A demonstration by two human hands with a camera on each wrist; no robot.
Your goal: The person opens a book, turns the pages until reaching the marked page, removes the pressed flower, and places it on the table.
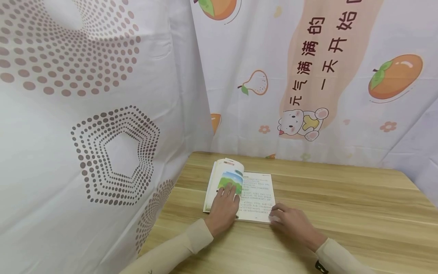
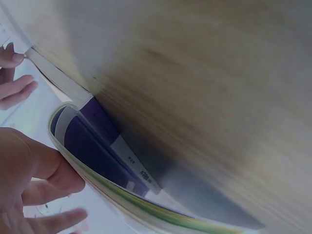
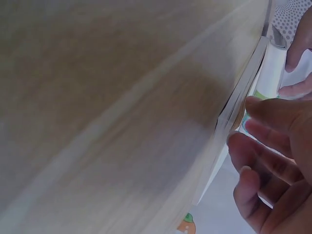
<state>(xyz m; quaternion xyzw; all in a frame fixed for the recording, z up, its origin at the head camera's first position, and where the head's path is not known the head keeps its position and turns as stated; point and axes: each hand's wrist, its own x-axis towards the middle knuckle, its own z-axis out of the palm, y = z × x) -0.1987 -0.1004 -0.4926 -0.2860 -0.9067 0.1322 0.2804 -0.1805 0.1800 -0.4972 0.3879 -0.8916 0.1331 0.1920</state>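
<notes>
An open book lies on the wooden table, its left pages bowed up beside the spine. A landscape picture shows on the left side, printed text on the right page. My left hand rests on the left pages with its fingers extended; in the left wrist view its thumb lies against the curved page stack. At the book's lower right corner is my right hand, fingers loosely bent. Its thumb and forefinger stand apart at the page edge in the right wrist view. A purple and white cover shows under the bowed pages.
The wooden table extends to the right of the book. A white dotted curtain hangs along the left side, and a fruit-patterned curtain hangs behind the table's far edge. A dark band shows by the right sleeve.
</notes>
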